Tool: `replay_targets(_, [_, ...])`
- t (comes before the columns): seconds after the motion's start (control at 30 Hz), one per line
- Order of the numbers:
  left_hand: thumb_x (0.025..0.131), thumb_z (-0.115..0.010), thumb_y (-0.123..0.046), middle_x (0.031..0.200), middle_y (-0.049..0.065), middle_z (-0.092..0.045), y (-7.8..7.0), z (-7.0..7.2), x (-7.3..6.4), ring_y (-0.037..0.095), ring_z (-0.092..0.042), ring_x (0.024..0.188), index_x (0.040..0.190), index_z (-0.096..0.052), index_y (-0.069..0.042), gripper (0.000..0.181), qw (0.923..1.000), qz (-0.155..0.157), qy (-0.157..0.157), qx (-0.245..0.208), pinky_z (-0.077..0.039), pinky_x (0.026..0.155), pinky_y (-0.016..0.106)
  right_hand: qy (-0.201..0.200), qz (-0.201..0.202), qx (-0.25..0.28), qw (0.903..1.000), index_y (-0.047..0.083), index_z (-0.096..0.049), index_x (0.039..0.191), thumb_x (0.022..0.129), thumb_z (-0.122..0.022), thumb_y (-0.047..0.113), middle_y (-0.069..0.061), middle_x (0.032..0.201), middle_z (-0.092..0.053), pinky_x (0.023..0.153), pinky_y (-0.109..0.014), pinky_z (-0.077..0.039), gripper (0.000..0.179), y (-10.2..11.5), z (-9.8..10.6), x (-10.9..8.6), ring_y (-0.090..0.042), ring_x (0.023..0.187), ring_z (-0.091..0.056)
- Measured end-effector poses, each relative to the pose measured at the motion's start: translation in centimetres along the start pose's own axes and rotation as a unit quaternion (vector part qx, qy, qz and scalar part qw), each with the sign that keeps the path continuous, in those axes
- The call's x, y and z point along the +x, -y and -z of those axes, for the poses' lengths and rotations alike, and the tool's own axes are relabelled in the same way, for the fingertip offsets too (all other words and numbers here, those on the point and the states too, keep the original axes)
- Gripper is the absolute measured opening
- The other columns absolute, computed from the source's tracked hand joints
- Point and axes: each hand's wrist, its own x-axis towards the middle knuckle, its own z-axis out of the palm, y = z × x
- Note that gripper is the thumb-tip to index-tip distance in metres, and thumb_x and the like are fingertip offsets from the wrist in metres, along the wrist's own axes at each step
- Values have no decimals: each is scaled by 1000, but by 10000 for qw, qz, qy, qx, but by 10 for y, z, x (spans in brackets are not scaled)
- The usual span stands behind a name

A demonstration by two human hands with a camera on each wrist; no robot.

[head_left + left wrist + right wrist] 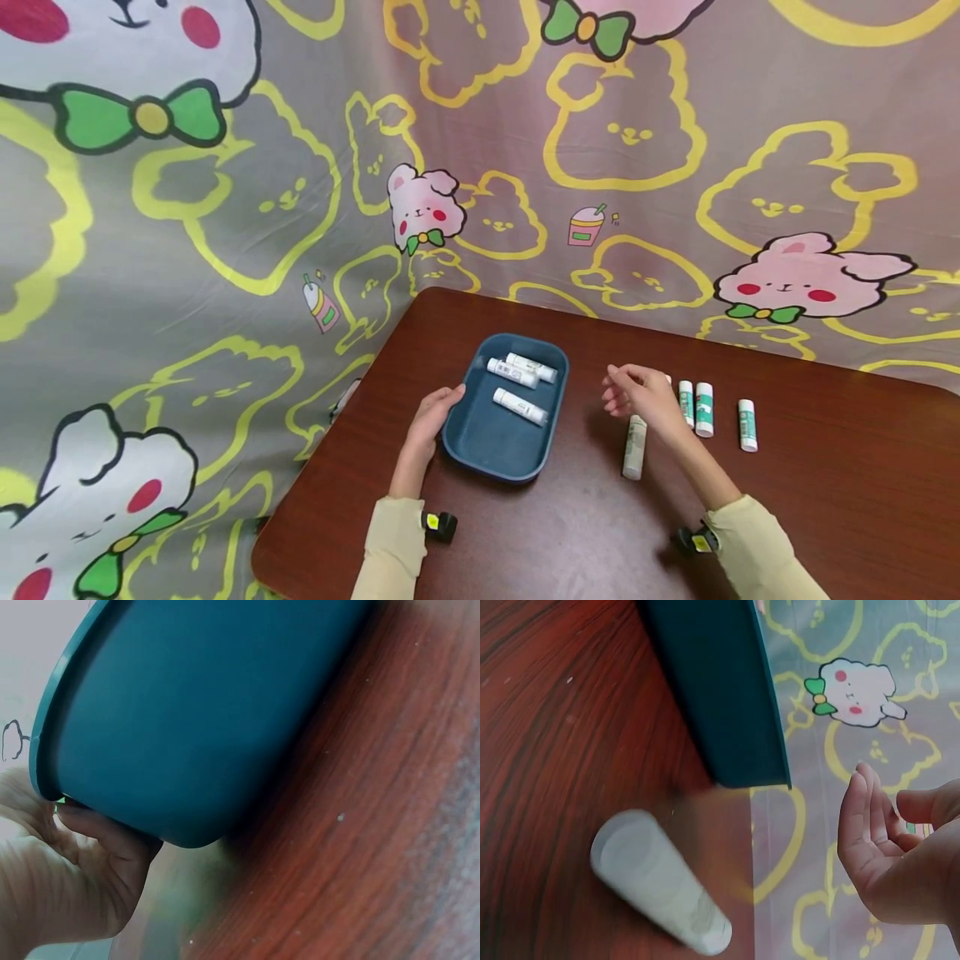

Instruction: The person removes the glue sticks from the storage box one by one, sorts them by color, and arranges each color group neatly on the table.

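Observation:
A blue plastic tray (491, 450) sits on the table with three white glue sticks (521, 406) lying in it. My left hand (429, 421) holds the tray by its left side, thumb at the rim. From the left wrist view, the fingers (112, 840) bend against the outer wall beneath the rim. To the right of the tray, my right hand (641, 396) hovers above the table, fingers loosely bent and nothing between them. A pale glue stick (634, 448) is just below that hand, and it shows large and blurred in the right wrist view.
Beyond my right hand, two green-labelled glue sticks (704, 409) stand close together, and another glue stick (747, 426) is farther right. Part of one more is hidden by the hand. A cartoon-printed curtain (517, 167) borders the dark red-brown table (570, 533) at the left and back.

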Motion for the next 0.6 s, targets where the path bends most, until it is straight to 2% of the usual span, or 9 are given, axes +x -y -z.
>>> replay_targets(0.13, [103,-65,-29,71,6,-56,1,0,1,18,-55,67,86,-63,2,35,10000,2,13,-38,-43,64,29,60,-28,210,9998,-12,-64,106,109,-55,28,-14,81,-70,65,-33,-60,41,5,-11,4,-18,67,-71])
replay_targets(0.37, [104,-64,-31,73,7,-57,0,0,-1,19,-55,68,87,-64,0,35,10000,9,52,-16,-43,64,30,166,-119,233,9995,-15,-63,111,110,-54,27,-19,85,-72,65,-31,-59,43,9,-31,9,-20,68,-72])
replay_targets(0.6, [105,-62,-31,72,6,-55,0,2,-1,19,-54,69,85,-64,-2,35,9999,-37,118,8,-42,64,31,383,-65,270,9989,-18,-61,111,110,-53,21,-15,82,-72,65,-34,-60,41,7,-49,15,-15,64,-69])
